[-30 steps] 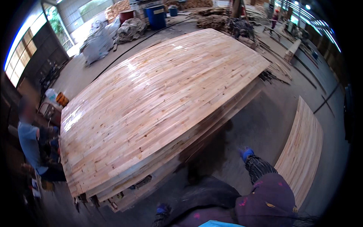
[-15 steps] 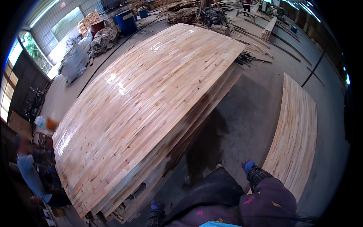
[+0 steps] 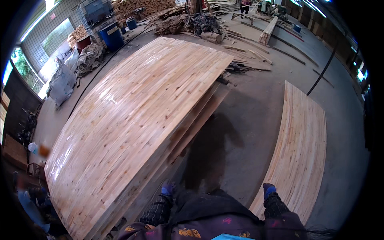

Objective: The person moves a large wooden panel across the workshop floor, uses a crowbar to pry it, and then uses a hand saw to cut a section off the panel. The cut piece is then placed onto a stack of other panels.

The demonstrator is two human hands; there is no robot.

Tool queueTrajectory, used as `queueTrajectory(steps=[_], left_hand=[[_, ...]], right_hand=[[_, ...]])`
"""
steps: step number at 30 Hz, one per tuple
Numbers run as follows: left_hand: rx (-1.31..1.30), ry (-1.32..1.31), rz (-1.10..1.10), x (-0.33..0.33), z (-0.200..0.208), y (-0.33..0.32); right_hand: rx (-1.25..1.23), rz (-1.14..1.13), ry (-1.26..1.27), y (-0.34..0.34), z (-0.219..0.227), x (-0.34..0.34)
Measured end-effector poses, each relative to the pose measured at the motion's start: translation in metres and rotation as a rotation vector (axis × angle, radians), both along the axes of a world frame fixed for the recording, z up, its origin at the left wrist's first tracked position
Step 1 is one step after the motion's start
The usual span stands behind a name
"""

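Note:
A large panel of glued wooden strips (image 3: 132, 116) with a glossy surface lies on top of a stack, in front of me and to the left. My left hand (image 3: 168, 189), in a blue and dark glove, hangs just off the stack's near right side, apart from it as far as I can see. My right hand (image 3: 269, 190), gloved alike, is in front of a narrower wooden panel (image 3: 298, 148) lying low on my right; whether it touches that panel is unclear. Nothing shows in either hand, and their fingers are too small and dark to read.
A person in blue (image 3: 32, 210) is at the lower left by the stack. Blue barrels (image 3: 111, 37), white sacks (image 3: 62, 84) and a black hose (image 3: 90, 84) lie beyond. Loose timber (image 3: 248, 68) and a bundle of strips (image 3: 269, 31) are on the far floor.
My left hand has come up into fuller view beside the stack. My right hand now overlaps the narrow panel in the picture. The whole view has shifted, with both panels appearing farther left.

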State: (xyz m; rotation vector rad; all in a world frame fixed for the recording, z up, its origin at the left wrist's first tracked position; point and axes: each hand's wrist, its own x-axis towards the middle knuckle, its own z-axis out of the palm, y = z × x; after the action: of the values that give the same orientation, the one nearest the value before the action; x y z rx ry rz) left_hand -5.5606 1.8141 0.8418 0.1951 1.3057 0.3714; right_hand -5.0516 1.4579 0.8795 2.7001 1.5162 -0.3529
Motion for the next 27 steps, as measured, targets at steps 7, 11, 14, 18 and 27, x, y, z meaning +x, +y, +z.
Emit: queueTrajectory(steps=[7, 11, 14, 18, 27], left_hand=[[1.807, 0.415, -1.262, -0.001, -0.079, 0.051], [1.222, 0.539, -1.541, 0.065, -0.050, 0.088], [0.946, 0.628, -1.495, 0.105, -0.046, 0.132], [0.786, 0.639, -1.449, 0.152, -0.053, 0.186], [1.435, 0.400, -1.082, 0.443, 0.008, 0.389]], right_hand=[[0.460, -0.777, 0.902, 0.157, 0.006, 0.050], [0.407, -0.579, 0.646, 0.250, 0.027, 0.126], [0.467, -0.485, 0.580, 0.320, 0.036, 0.186], [0.460, -0.409, 0.737, 0.404, 0.076, 0.243], [-0.090, 0.282, -0.043, 0.428, 0.038, 0.378]])
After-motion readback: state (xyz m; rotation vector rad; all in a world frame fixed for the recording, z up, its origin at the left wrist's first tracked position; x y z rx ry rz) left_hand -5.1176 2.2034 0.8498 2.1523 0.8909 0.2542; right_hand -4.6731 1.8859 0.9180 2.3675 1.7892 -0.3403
